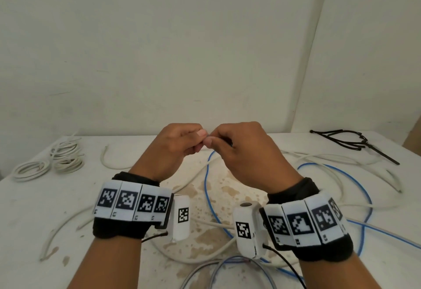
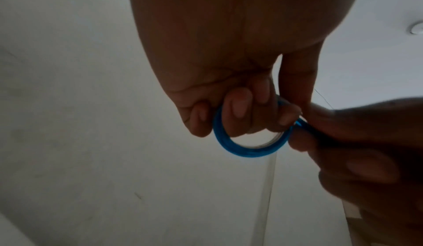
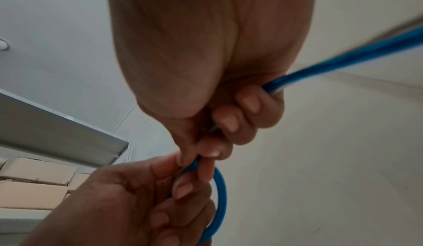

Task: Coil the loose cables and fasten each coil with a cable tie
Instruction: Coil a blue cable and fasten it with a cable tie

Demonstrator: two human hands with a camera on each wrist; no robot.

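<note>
Both hands are raised together above the middle of the white table (image 1: 41, 200). My left hand (image 1: 180, 143) curls its fingers round a small loop of blue cable (image 2: 251, 150). My right hand (image 1: 230, 145) pinches the same blue cable (image 3: 343, 59) right beside the loop, and the cable runs back through its fist. From the hands the blue cable (image 1: 208, 188) drops to the table and sprawls in wide loose loops on the right. Black cable ties (image 1: 355, 143) lie at the back right.
Several white cable coils (image 1: 57, 161) lie at the back left. Loose white cables (image 1: 341, 163) sprawl over the table's middle and right. A grey cable (image 1: 223, 268) curves by the front edge. The tabletop is brown-stained in the middle. A white wall stands behind.
</note>
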